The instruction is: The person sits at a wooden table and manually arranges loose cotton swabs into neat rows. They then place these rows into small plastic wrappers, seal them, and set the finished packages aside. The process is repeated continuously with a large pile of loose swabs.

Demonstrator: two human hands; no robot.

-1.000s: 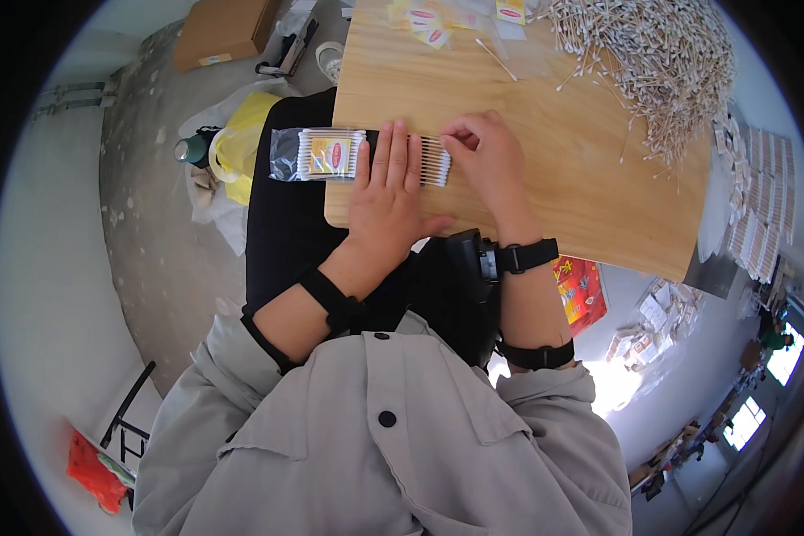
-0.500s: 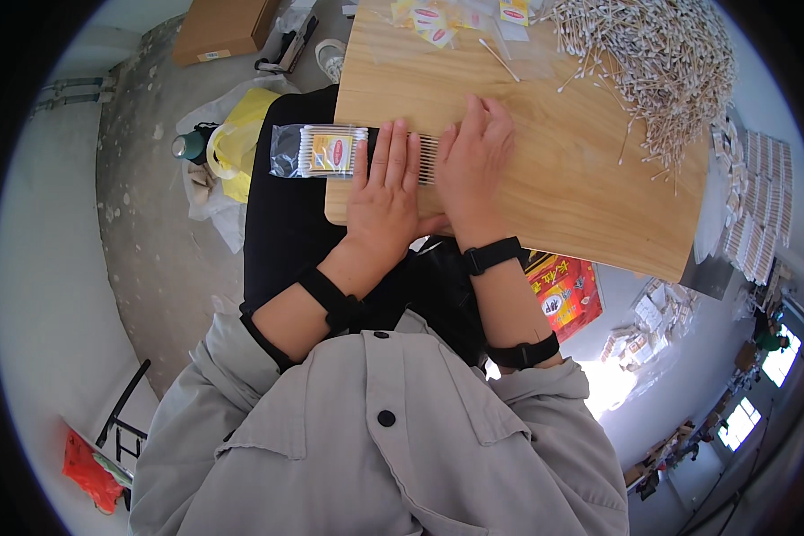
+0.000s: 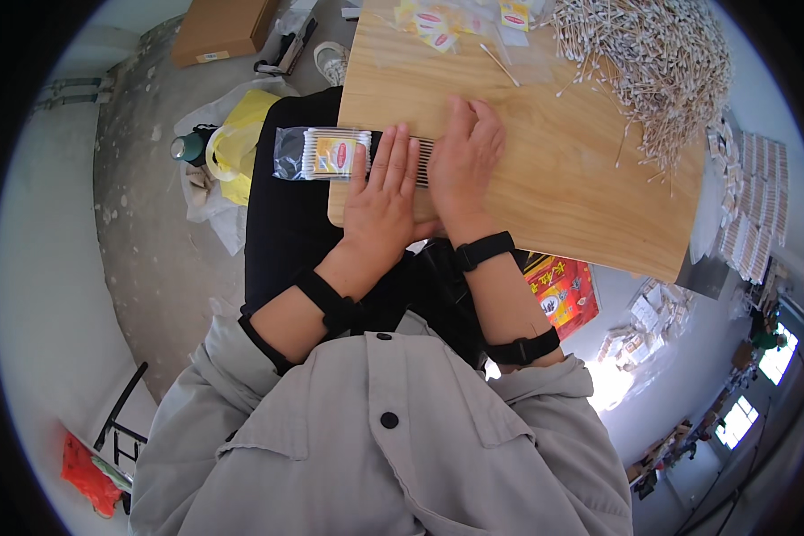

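Observation:
My left hand (image 3: 381,196) lies flat with its fingers stretched over a row of cotton swabs (image 3: 423,163) near the table's left corner. Left of it, a clear plastic bag (image 3: 289,154) sticks out past the table edge, with white swab tips and a yellow-and-white label card (image 3: 334,155) showing through. Its right part is hidden under the fingers. Against the right end of the row rests my right hand (image 3: 466,161), its fingers bent and close together. Whatever lies beneath those fingers is hidden. A dark strip shows at the swabs' upper edge.
A large heap of loose cotton swabs (image 3: 657,71) covers the far right of the wooden table (image 3: 563,196). Label cards and clear bags (image 3: 438,22) lie at the far edge, near a single swab (image 3: 499,65). Stacked swab packs (image 3: 756,201) stand beyond the table's right side.
My right hand has shifted slightly left toward my left hand, and less of the swab row shows between them. The left hand stays flat in nearly the same place.

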